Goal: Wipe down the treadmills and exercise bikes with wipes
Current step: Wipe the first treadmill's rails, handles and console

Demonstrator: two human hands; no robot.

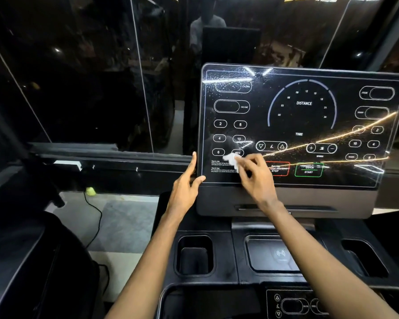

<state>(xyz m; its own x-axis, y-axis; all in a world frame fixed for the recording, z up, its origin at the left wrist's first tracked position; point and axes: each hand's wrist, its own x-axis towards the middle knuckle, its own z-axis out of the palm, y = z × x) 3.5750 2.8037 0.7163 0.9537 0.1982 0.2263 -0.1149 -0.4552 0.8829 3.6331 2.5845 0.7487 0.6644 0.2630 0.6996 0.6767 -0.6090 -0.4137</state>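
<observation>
Pinched in right hand (pixel 255 178), small white crumpled wipe (pixel 233 160) is pressed on lower left of glossy black treadmill console panel (pixel 304 125), whose left edge is gripped by left hand (pixel 187 180). Wipe is judged light, limp; fingertip pinch suffices.

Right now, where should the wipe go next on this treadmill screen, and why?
Probably sweep the wipe rightward along the bottom of the screen: the right hand pinches it at lower left, specks streak the right side, and the left hand holds the left edge.
</observation>
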